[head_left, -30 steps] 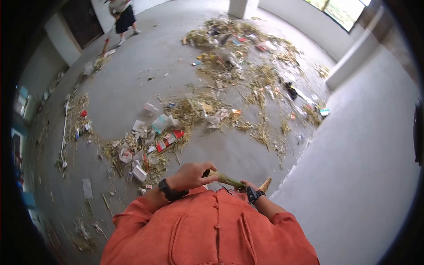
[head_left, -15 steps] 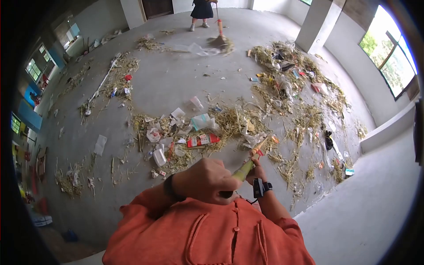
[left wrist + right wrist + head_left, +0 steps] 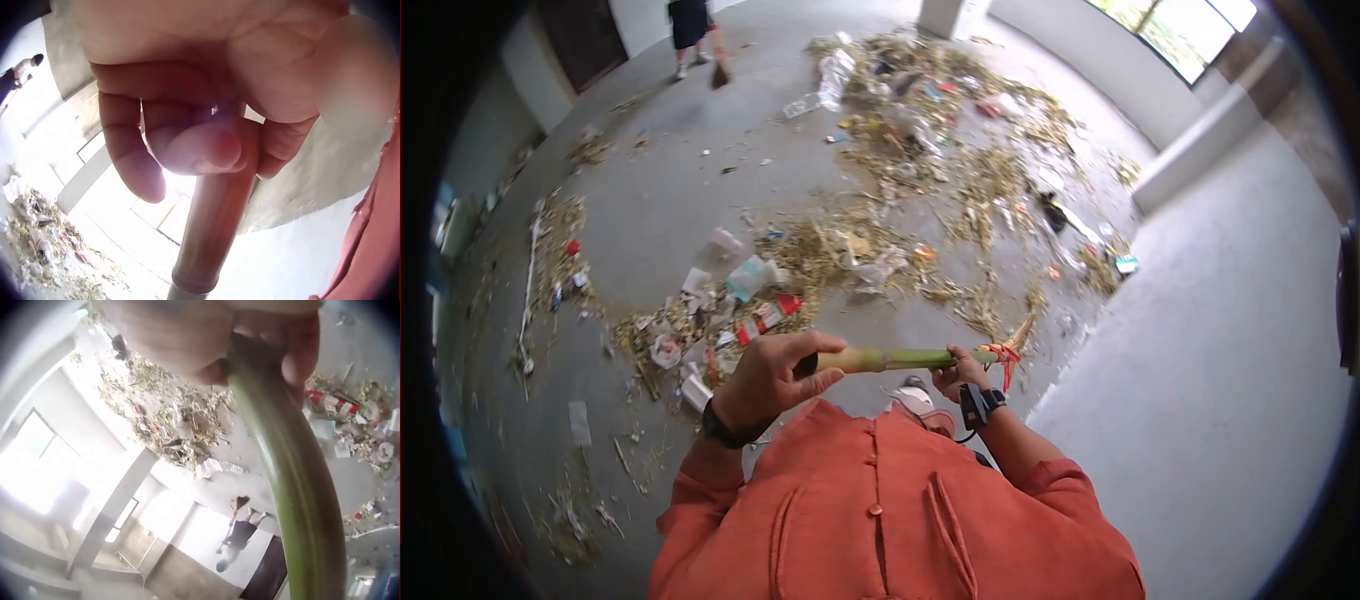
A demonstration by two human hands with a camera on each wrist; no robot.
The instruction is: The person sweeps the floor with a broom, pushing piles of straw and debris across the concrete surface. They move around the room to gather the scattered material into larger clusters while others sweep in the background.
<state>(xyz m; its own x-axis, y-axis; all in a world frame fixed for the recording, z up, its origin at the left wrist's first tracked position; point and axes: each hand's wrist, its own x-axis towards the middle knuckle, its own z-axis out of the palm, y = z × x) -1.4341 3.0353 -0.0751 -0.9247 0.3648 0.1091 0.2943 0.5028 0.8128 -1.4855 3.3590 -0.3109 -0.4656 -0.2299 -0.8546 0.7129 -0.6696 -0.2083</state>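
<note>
A broom with a green-and-yellow bamboo handle (image 3: 905,358) lies crosswise before the orange shirt in the head view. My left hand (image 3: 772,378) holds its pale end between thumb and fingers; in the left wrist view, curled fingers (image 3: 206,147) meet round the pole. Farther along, my right hand (image 3: 962,375) grips the green part close to the red binding (image 3: 1007,362). Straw-coloured bristles (image 3: 1026,328) stick out past that binding. In the right wrist view the smooth handle (image 3: 300,481) runs out from the right hand (image 3: 194,344).
Straw and litter (image 3: 820,250) lie in heaps across the grey floor (image 3: 660,200), with a red packet (image 3: 770,317) and a white foam box (image 3: 696,388) nearby. A pale low wall (image 3: 1200,330) runs along the right. Another person (image 3: 690,30) stands far back with a broom (image 3: 720,65).
The broom turned from low at the waist to pointing forward, and now lies crosswise, bristles to the right. Both hands keep hold. The head view swung left and back; the far person's broom moved.
</note>
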